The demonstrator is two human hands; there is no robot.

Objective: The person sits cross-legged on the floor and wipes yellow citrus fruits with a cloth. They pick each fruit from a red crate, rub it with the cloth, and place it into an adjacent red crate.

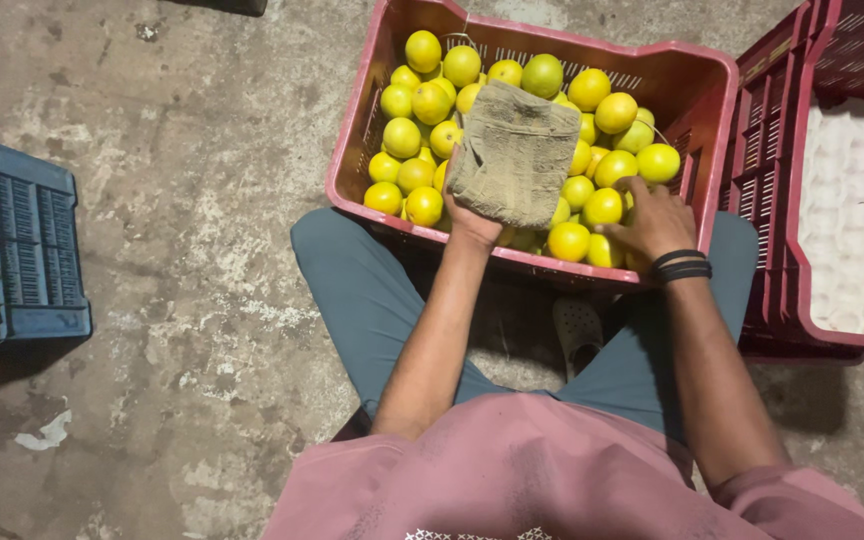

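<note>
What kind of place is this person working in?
Probably a fruit sorting or packing spot on a rough concrete floor. A red crate of yellow citrus fruit sits before them, beside a second red crate and a blue crate.

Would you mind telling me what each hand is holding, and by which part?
The left hand holds the cloth by its lower left edge. The right hand rests on the fruit; a hold cannot be told.

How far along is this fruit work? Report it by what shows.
Done: nothing shows as finished; the second red crate at right holds only white padding. In hand: the left hand holds a brown cloth over the fruit; the right hand rests on the yellow fruit. Left: the red crate is still piled with fruit.
</note>
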